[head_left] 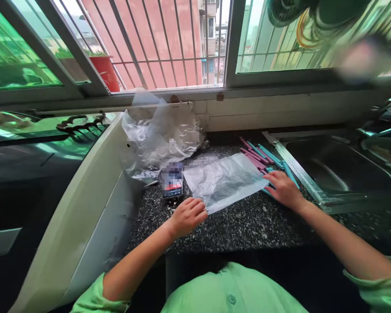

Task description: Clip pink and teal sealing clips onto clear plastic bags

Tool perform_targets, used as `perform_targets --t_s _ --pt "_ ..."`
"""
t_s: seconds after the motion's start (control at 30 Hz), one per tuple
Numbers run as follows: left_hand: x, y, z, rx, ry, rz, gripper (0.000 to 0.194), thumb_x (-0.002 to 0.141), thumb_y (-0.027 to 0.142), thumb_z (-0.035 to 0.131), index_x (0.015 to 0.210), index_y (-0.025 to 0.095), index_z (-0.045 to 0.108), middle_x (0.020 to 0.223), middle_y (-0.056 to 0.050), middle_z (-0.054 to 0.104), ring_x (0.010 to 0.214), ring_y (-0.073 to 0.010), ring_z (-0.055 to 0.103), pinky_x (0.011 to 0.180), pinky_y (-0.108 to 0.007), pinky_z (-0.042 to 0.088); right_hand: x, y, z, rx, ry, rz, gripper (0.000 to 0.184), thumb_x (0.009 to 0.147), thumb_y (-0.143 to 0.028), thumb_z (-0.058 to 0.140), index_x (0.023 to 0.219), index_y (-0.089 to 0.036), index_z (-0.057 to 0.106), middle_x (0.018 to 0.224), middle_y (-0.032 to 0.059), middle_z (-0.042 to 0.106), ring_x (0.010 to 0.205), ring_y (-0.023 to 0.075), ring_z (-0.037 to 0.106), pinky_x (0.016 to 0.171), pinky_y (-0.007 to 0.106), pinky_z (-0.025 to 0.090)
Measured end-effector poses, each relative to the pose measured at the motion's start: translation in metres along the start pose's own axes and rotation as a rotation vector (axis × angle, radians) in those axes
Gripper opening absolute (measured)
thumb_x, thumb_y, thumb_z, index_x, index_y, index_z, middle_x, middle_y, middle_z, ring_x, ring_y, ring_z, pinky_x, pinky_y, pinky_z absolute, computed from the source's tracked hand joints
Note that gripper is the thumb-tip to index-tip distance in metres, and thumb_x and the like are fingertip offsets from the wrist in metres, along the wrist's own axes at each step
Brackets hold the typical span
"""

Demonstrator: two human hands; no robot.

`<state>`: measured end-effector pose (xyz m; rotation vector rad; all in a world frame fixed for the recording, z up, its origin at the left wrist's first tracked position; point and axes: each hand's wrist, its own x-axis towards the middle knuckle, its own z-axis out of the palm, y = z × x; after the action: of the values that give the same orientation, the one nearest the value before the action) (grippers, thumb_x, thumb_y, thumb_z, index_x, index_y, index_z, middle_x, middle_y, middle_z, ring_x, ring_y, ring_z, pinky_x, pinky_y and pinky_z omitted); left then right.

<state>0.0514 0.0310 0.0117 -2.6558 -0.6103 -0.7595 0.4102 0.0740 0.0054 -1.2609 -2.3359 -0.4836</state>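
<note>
A clear, flat plastic bag (226,180) lies over the dark speckled counter (237,230), its long near edge slanting up to the right. My left hand (188,214) is closed on its near left corner, the fingertips curled over the film. At the right end of that edge, the fingers of my right hand (284,188) pinch the other corner. Slim plastic sticks that look like bag clips, pink ones (253,159) and teal ones (271,155), are piled beyond my right hand, some partly covered by the bag. The phone (173,180) rests left of the bag with its screen lit.
Crumpled clear plastic packaging (163,134) is heaped at the back left, below the barred window (169,43). A metal sink (345,161) is set into the counter on the right. Along the left side stands a white-edged appliance or cabinet (84,208).
</note>
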Motion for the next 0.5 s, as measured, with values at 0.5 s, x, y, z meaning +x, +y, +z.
perform_targets --t_s 0.5 --pt "-0.007 0.054 0.017 -0.499 0.302 -1.017 0.011 0.081 0.029 0.053 0.078 0.018 0.054 0.069 -0.001 0.051 0.064 -0.0133 0.049 0.059 -0.025 0.040 0.043 -0.108 0.012 0.129 0.141 -0.256 0.021 0.085 -0.018 0.047 0.068 -0.019 0.060 0.063 0.0014 0.058 0.062 0.0129 0.047 0.060 0.026 0.033"
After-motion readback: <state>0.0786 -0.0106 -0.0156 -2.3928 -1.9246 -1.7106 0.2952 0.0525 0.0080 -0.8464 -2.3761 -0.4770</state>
